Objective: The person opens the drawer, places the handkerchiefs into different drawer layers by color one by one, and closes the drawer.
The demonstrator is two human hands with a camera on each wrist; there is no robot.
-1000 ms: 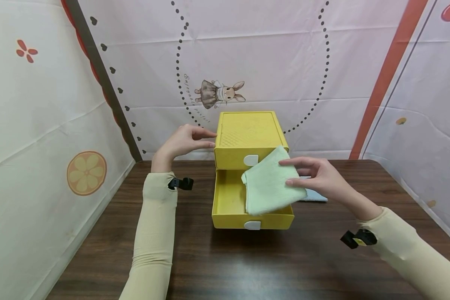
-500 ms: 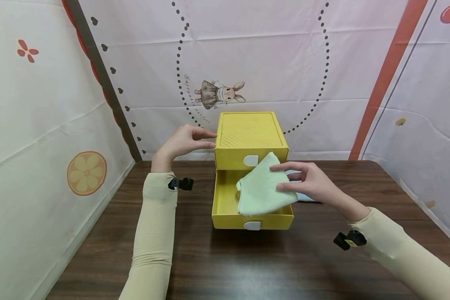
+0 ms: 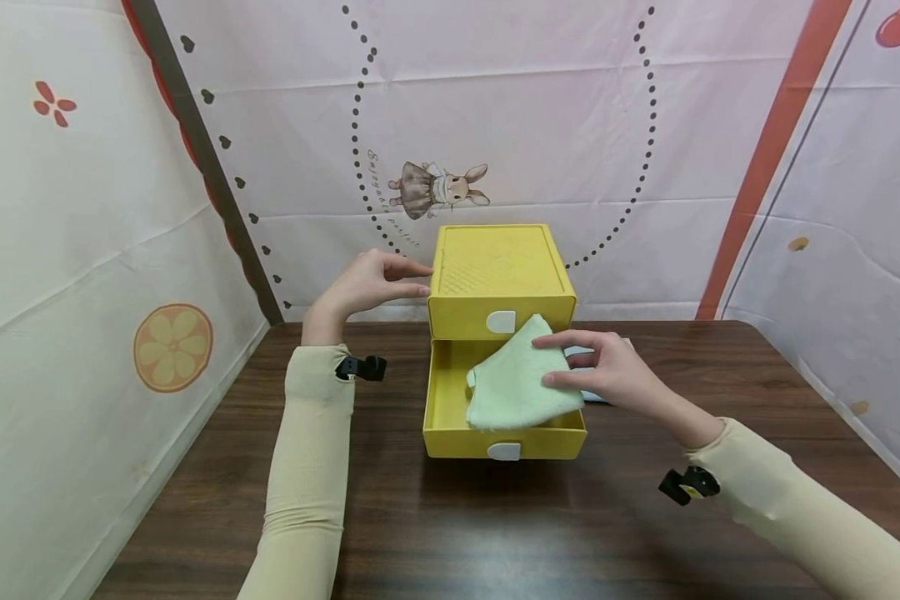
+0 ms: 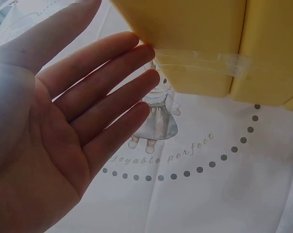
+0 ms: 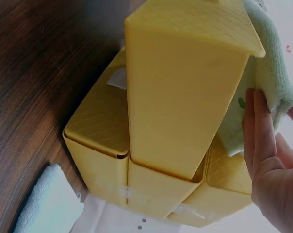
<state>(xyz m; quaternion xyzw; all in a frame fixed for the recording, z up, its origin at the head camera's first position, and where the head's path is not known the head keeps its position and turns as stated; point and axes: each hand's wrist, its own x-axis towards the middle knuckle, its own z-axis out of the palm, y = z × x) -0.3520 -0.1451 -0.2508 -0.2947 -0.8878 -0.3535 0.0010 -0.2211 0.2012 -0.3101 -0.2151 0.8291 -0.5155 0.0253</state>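
A yellow drawer cabinet stands on the table, its top drawer closed and the drawer below pulled out. My right hand pinches a folded pale green cloth between thumb and fingers. That cloth hangs slanted over the pulled-out drawer, its lower edge near the drawer's front. In the right wrist view, the green cloth shows beside the fingers. My left hand has its fingertips at the cabinet's left side; the left wrist view shows those fingers nearly straight.
A light blue cloth lies on the dark wooden table to the cabinet's right, partly hidden by my right hand in the head view. Another closed drawer sits beneath the open one. A printed fabric backdrop rises behind.
My right hand has moved left and slightly down with the green cloth, bringing it further over the open drawer. The left hand has stayed at the cabinet's side.
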